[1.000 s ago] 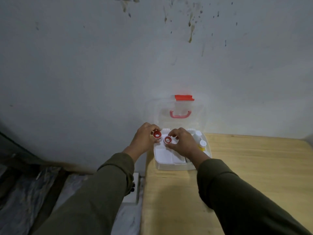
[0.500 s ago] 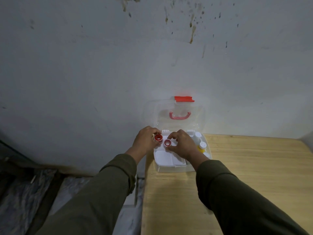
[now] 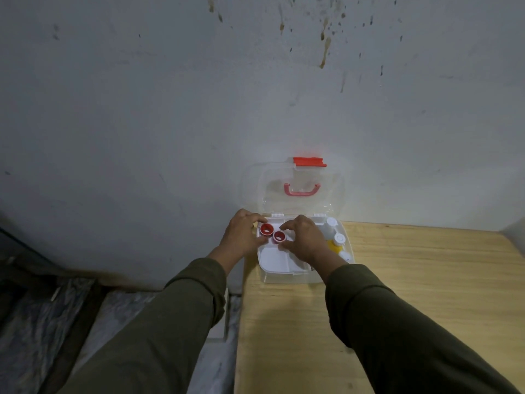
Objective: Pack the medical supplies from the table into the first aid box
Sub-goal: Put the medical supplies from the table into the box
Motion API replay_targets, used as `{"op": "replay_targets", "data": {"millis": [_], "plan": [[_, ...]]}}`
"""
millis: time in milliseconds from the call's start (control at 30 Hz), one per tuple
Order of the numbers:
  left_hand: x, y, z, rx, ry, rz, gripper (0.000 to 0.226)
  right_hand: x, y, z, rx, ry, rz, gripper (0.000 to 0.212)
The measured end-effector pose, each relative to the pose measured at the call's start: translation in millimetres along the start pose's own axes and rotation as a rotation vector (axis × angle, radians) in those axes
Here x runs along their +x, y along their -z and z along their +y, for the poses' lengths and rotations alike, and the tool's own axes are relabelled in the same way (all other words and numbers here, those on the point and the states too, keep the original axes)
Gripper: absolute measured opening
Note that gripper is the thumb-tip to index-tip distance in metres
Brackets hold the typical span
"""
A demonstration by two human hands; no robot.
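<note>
A clear first aid box (image 3: pixel 287 277) with a white divided tray stands at the table's far left corner, its lid (image 3: pixel 301 189) open against the wall, showing a red handle and red latch. My left hand (image 3: pixel 241 236) grips one red-and-white tape roll (image 3: pixel 266 229) over the tray's back-left part. My right hand (image 3: pixel 305 240) pinches a second red tape roll (image 3: pixel 279 236) right beside it. Both rolls sit low at the tray; I cannot tell if they rest on it. White-capped bottles (image 3: pixel 331 224) and a yellow one (image 3: pixel 335 245) stand in the box's right side.
The wooden table (image 3: pixel 397 294) stretches to the right and toward me. A stained grey wall stands directly behind the box. The table's left edge drops to a dark floor with a patterned mat (image 3: pixel 42 322).
Both hands have lowered the two red rolls slightly and brought them closer together over the tray. The box has not moved.
</note>
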State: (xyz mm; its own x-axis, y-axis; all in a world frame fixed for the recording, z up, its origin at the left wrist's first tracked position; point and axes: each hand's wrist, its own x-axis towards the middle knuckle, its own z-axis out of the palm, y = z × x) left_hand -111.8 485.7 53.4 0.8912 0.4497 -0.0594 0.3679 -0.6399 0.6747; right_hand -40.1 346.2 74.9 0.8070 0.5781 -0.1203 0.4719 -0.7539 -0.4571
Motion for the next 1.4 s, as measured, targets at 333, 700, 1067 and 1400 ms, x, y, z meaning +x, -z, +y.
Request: {"op": "replay_targets", "data": {"millis": [333,700,1067,1400], "plan": [[-22.9,12.0,19.2,-0.076,-0.015,0.133,0.048,-11.9,44.3,19.0,0.025,0.151,0.115,0.042],[-97.8,-41.5,62.8,-0.229,0.08,0.362,0.052,-60.8,82.8,94.5,0.064,0.283,0.153,0.043],[-156.7,-160.3,91.8,-0.113,0.229,0.133,0.067,-92.8,50.2,190.8,0.092,0.194,-0.015,0.048],[-166.1,-202.6,102.5,-0.093,0.186,-0.005,0.07,-93.8,11.8,204.8,0.072,0.131,-0.346,0.065]]}}
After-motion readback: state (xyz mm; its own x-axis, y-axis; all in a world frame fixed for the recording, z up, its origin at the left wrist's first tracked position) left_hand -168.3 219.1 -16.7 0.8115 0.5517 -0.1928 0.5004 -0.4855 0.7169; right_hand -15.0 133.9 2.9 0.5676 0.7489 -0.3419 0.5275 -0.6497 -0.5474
